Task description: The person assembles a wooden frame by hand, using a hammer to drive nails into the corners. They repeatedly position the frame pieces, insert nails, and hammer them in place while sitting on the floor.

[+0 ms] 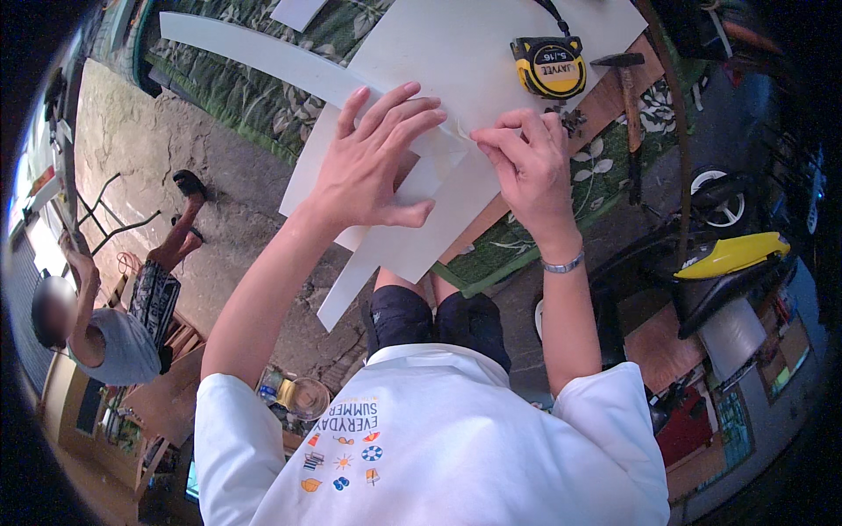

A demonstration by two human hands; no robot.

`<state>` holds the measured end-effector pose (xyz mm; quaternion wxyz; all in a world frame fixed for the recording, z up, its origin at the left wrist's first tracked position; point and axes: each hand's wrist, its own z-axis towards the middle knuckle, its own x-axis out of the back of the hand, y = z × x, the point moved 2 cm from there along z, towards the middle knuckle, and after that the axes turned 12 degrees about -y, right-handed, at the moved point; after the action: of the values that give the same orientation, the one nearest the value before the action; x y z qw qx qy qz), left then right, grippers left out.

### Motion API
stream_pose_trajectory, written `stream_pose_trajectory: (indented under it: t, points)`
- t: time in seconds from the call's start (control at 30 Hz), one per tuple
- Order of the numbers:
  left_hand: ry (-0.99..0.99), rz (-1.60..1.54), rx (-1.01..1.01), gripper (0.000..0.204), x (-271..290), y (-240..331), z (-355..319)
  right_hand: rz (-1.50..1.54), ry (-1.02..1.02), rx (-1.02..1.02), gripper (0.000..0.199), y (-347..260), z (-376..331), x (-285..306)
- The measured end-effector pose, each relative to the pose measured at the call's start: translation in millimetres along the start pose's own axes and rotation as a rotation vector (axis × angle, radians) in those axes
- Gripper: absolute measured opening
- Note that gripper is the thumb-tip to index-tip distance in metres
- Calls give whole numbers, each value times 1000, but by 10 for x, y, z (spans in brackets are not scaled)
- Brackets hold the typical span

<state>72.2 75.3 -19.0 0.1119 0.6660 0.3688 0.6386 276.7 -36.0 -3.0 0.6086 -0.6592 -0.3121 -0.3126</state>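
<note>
My left hand (pixel 379 158) lies flat, fingers spread, on a pile of white sheets (pixel 412 237) at the near edge of a wooden table (pixel 605 105). My right hand (pixel 524 162) pinches something small and pale at the edge of the large white sheet (pixel 465 53), right beside my left fingertips. What it pinches is too small to name. A long curved white strip (pixel 254 53) runs out from under my left hand toward the upper left.
A yellow and black tape measure (pixel 550 66) sits on the large sheet beyond my right hand. A hammer (pixel 624 88) lies at the table's right edge. Leaf-patterned cloth (pixel 254 105) covers the table's left part. Another person (pixel 114 324) sits at lower left. A yellow scooter part (pixel 732 254) stands right.
</note>
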Motion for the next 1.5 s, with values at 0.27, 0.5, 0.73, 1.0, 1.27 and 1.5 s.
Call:
stream_pose_trajectory:
  t: [0.27,0.5,0.73,1.0,1.27,1.5]
  points:
    - [-2,5,7,99,-3,-1,-2,8,-41,18,13,1,-11,16]
    - [1,11,5,98,-6,1,0,18,-49,10,11,-22,-20,1]
    - [2,15,3,96,-1,0,0,36,-16,1,11,-11,-24,8]
    - [-6,16,14,99,-1,6,0,48,-60,21,16,-7,-27,-2]
    - [5,7,4,100,-10,-6,4,40,-289,15,46,-65,-8,73]
    - [7,6,-2,100,0,-5,-4,35,-194,-14,39,-103,-44,14]
